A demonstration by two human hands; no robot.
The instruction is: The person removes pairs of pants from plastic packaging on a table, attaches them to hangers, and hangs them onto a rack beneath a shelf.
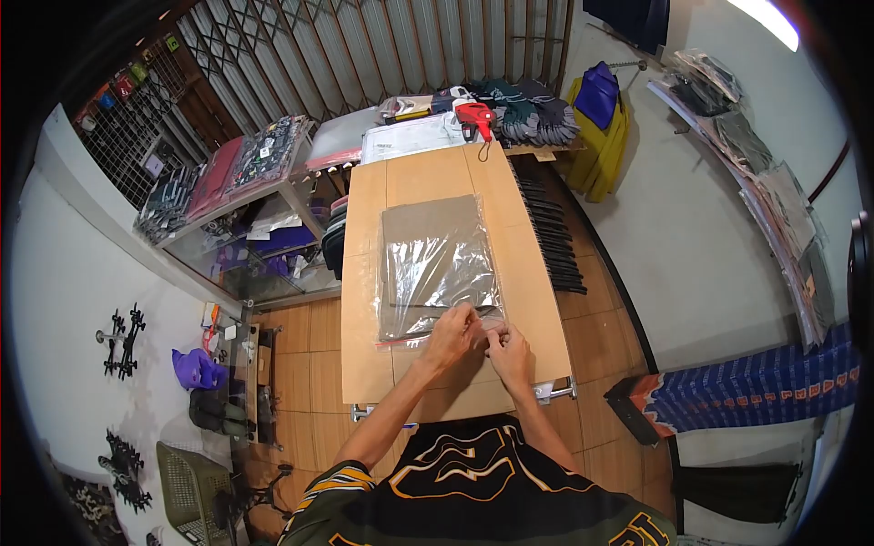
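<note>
A folded grey-brown garment in a clear plastic bag lies flat on the wooden table. Light glints off the plastic, and a red strip runs along the bag's lower left edge. My left hand is at the bag's lower right part, its thumb and fingers pinched together at the plastic. Just right of it, my right hand is also closed, its fingertips by the bag's lower right corner. What exactly the right fingertips hold is too small to make out.
At the table's far end are papers, a red tag gun and stacked dark garments. A glass case with bagged clothes stands left. Blue patterned cloth is at right, a green basket at lower left.
</note>
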